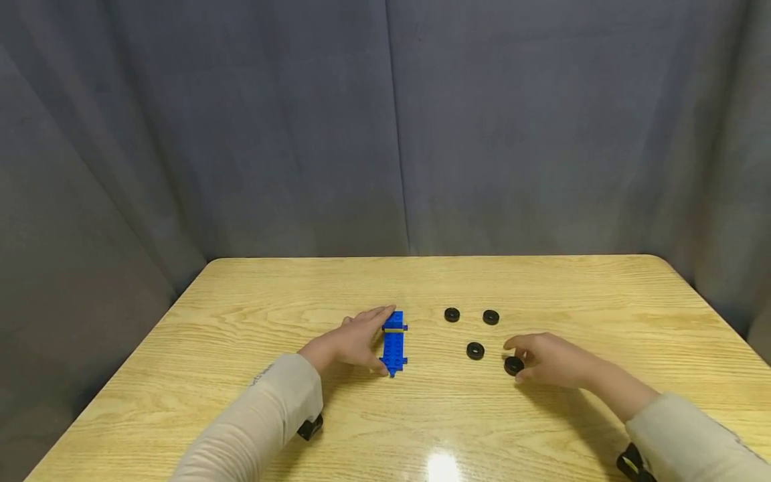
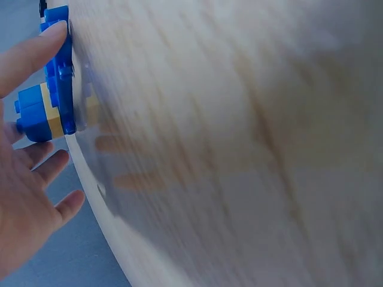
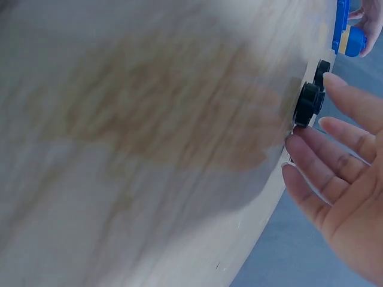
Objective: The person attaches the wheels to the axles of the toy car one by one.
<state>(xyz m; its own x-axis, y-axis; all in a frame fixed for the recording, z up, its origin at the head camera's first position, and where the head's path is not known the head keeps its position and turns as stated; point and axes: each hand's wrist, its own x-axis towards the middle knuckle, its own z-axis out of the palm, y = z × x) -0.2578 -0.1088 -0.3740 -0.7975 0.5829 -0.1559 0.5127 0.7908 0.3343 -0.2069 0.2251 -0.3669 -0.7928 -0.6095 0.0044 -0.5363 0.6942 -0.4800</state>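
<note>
Backing everything: grey curtain (image 1: 289,134) | wooden counter (image 1: 385,435) beneath | left hand (image 1: 355,340) gripping the blue toy base (image 1: 394,347) end to end, seemingly to steady it; right hand (image 1: 551,360) loosely open | four black wheels (image 1: 470,351) right of the base, spaced apart, perhaps for easy reach; one within the right hand's spread, contact unclear

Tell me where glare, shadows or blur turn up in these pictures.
Head view: white glare on the table at the bottom of the picture, soft shadows beside both arms; left wrist view: blurred wood grain, the left hand faintly reflected in the tabletop; right wrist view: similar blur, the right hand reflected too, the dark wheel showing little detail.
</note>
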